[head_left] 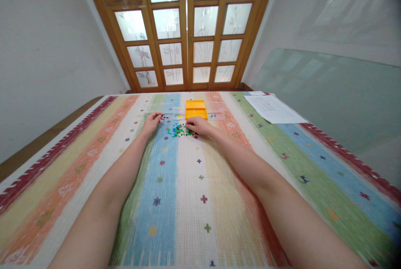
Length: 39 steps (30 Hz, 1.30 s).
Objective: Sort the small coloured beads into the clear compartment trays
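A pile of small coloured pieces [177,131], mostly green and blue with some red and yellow, lies on the striped tablecloth. My right hand [199,125] is at the right edge of this pile, its fingers curled down and pressed together; what they hold is hidden. To the left of the pile, my left hand [152,123] has thumb and fingers drawn together at the front edge of a clear tray [158,108]. Tiny dark red bits show by its fingertips, too small to tell whether one is held. Behind the right hand stands an open orange box [196,104].
Another clear tray [219,112] with a few blue pieces sits right of the orange box. Printed paper [267,108] lies at the far right of the tablecloth [191,202]. Beyond the table are wood-framed glass doors [188,43], with a glass panel [332,97] at right.
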Each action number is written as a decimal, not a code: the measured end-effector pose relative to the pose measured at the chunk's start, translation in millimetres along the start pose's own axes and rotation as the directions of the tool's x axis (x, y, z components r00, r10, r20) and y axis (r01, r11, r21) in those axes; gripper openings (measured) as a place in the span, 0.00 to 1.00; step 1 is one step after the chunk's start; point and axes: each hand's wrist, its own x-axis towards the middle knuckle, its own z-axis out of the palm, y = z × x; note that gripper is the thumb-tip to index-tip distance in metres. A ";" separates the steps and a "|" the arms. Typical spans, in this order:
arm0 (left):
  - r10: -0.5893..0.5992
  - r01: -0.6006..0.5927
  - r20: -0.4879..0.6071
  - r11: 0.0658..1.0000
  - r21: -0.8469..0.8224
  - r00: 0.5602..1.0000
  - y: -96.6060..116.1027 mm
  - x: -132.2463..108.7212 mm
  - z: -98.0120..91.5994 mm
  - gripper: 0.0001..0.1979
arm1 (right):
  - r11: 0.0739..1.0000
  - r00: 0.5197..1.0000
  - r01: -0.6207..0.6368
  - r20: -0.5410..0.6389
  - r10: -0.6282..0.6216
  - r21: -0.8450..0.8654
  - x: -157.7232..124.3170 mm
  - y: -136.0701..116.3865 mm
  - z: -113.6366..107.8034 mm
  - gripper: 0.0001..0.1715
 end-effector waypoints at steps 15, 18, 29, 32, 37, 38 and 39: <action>0.129 -0.180 0.221 0.958 0.224 0.967 4.3 -8.1 5.5 0.14 | 1.000 1.000 0.000 0.002 0.000 0.005 -1.9 -3.5 -2.1 0.12; 0.204 -0.348 0.390 0.871 0.347 0.898 10.3 -13.8 8.7 0.10 | 1.000 1.000 -0.004 -0.002 0.004 0.017 -2.3 -3.8 -1.8 0.12; 0.226 -0.471 0.588 0.828 0.303 0.777 22.1 -17.0 -2.4 0.11 | 1.000 1.000 0.000 0.007 0.000 0.014 -1.7 -3.9 -1.5 0.12; 0.217 -0.466 0.598 0.833 0.299 0.772 23.5 -16.5 -4.1 0.10 | 1.000 1.000 -0.001 0.010 0.001 0.003 -2.0 -4.2 -1.4 0.12; 0.211 -0.431 0.555 0.851 0.302 0.805 20.0 -16.1 -4.5 0.09 | 0.996 0.990 0.049 -0.130 -0.058 -0.070 -1.9 -10.3 2.3 0.11; 0.213 -0.420 0.536 0.857 0.299 0.817 18.4 -15.8 -4.5 0.10 | 0.994 0.985 0.067 -0.153 -0.080 -0.083 -1.8 -12.5 4.3 0.12; 0.212 -0.407 0.519 0.864 0.296 0.828 16.6 -15.4 -4.6 0.10 | 0.991 0.982 0.089 -0.158 -0.103 -0.095 -1.7 -14.8 6.8 0.12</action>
